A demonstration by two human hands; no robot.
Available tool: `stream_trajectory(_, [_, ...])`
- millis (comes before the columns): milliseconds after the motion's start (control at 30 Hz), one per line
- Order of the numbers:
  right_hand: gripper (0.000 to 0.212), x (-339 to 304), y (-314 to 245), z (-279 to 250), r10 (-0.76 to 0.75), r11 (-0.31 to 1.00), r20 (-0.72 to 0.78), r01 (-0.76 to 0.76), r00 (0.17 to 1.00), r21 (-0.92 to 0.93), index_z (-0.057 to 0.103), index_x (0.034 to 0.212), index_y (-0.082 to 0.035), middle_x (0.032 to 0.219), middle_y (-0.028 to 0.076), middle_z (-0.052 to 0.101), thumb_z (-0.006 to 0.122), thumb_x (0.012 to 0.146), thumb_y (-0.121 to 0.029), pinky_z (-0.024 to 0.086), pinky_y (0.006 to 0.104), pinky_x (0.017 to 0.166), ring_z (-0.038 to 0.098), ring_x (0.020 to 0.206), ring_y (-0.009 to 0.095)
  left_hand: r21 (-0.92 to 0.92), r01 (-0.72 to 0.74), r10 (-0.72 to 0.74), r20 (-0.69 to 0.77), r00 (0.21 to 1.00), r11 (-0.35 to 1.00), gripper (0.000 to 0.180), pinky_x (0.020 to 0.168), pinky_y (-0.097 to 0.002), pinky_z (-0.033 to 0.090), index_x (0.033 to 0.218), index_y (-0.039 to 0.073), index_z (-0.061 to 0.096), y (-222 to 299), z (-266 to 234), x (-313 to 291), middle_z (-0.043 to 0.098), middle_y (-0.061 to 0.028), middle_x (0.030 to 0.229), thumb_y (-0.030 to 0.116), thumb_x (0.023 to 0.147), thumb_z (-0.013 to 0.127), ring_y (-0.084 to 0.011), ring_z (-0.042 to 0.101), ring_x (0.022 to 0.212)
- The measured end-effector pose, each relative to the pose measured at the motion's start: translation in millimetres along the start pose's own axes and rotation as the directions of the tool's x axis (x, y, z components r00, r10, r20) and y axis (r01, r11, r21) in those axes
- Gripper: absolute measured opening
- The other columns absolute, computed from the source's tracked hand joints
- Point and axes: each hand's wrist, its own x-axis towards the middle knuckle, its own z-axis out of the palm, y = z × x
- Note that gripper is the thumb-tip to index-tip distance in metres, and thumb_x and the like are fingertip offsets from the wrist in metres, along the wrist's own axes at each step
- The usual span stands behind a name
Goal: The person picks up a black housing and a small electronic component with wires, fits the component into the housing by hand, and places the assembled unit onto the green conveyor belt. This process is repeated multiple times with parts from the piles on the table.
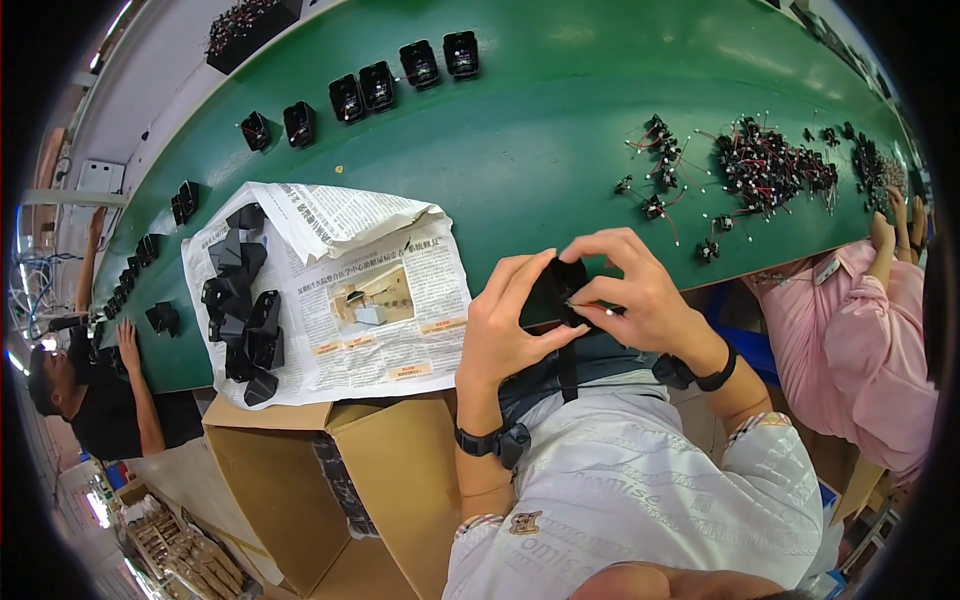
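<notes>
Above the table's near edge, my left hand and my right hand hold a small black plastic housing between them. My left fingertips and thumb grip its left side. The right thumb and forefinger pinch at its right side, and a small white connector tip shows below them. Whatever lies inside the housing is too dark to make out. Left of my hands, a newspaper sheet carries a pile of black angular plastic parts.
On the green table stand several black housings in a curved row. Wired black components lie heaped at right. An open cardboard box is below the near edge. One person sits left; another in pink sits right.
</notes>
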Motion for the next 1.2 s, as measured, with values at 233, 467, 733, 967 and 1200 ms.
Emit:
stream_trajectory(233, [0.027,8,-1,-11,-0.078,0.995,0.098,0.071,0.992,0.073,0.072,0.098,-0.008,0.144,0.015,0.051,0.080,0.073,-0.007,0.052,0.0447,0.093,0.051,0.127,0.035,-0.105,0.024,-0.029,-0.051,0.998,0.994,0.081,0.094,-0.0396,0.055,0.129,0.001,0.061,-12,-1,-4,0.064,-0.0156,0.121,0.015,0.057,0.095,-0.0280,0.066,0.108])
stream_trajectory(467, [0.035,45,-9,-11,-0.199,0.979,0.251,0.181,0.947,0.094,0.067,0.103,-0.003,0.144,0.021,0.052,0.080,0.070,-0.007,0.053,0.0425,0.096,0.058,0.124,0.039,-0.365,0.097,-0.140,-0.095,0.986,0.926,0.046,0.097,-0.0420,0.050,0.088,0.005,0.059,-29,-15,-14,0.062,-0.0189,0.130,0.027,0.065,0.093,-0.0336,0.063,0.116])
stream_trajectory(733, [0.032,179,76,-40,-0.209,0.902,0.095,0.230,0.973,-0.365,0.065,0.103,-0.001,0.146,0.014,0.051,0.077,0.073,-0.004,0.047,0.0422,0.104,0.056,0.126,0.038,0.409,0.378,-0.016,-0.661,0.750,0.831,0.035,0.098,-0.0483,0.043,0.105,0.004,0.062,-47,-129,-28,0.060,-0.0184,0.122,0.019,0.078,0.079,-0.0384,0.056,0.113])
stream_trajectory(967, [0.030,247,187,-33,-0.047,0.878,0.020,0.051,0.999,-0.475,0.071,0.106,-0.002,0.150,0.012,0.048,0.078,0.078,-0.012,0.048,0.0436,0.104,0.057,0.125,0.036,0.505,0.838,0.074,-0.862,0.501,0.206,0.053,0.097,-0.0516,0.044,0.118,0.012,0.064,-108,-197,-55,0.058,-0.0175,0.125,0.029,0.071,0.080,-0.0401,0.052,0.118])
stream_trajectory(1200, [0.029,254,166,-17,-0.130,0.891,0.108,0.164,0.986,-0.423,0.073,0.107,-0.004,0.149,0.016,0.049,0.073,0.083,-0.021,0.049,0.0435,0.100,0.059,0.119,0.037,0.519,0.765,0.064,-0.840,0.538,0.382,0.015,0.088,-0.0469,0.049,0.084,0.013,0.068,-115,-186,-71,0.065,-0.0106,0.110,0.013,0.071,0.073,-0.0370,0.060,0.104])
